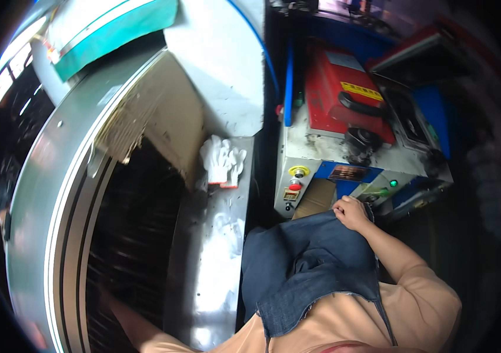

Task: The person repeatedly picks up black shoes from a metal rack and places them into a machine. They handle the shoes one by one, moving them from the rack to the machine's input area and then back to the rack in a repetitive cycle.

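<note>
My right hand is at the far edge of the dark blue apron I wear, in front of the machine with the red cover. Its fingers are curled closed; whether they grip the apron's edge or some small thing does not show. My left forearm reaches from the lower edge into the dark gap beside the metal ledge, where the hand is lost in shadow. A pair of white knitted gloves with orange-red cuffs lies on the metal ledge to my left.
The machine's pale front carries a red push button and a lit green lamp. A brown cardboard sheet stands upright behind the gloves. At the left, a long green-topped surface with a pale metal rim curves past.
</note>
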Tool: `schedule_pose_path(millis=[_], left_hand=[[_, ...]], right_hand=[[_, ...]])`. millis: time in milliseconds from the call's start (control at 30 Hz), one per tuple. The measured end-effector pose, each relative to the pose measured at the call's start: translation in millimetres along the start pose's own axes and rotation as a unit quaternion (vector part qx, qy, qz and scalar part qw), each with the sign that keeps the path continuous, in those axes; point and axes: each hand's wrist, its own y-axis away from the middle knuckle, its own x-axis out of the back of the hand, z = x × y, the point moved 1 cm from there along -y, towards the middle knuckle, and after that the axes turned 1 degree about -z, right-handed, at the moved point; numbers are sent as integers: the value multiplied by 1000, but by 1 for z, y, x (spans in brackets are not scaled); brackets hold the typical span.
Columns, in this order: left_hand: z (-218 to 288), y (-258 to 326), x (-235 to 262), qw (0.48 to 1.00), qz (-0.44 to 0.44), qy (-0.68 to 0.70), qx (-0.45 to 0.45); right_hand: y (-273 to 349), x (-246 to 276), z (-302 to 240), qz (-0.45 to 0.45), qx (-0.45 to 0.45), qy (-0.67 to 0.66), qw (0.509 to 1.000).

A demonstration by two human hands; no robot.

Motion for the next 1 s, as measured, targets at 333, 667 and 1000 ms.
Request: schedule_pose_path(millis=[333,667,1000], left_hand=[[11,59,26,978,62,188,-59],[94,311,134,792,-292,535,-14],[219,439,185,398,-694,600,22]], right_hand=[[1,-3,-3,-34,-13,-29,999],[-27,23,-110,-123,235,-246,933],[-61,99,-156,22,631,3,776]])
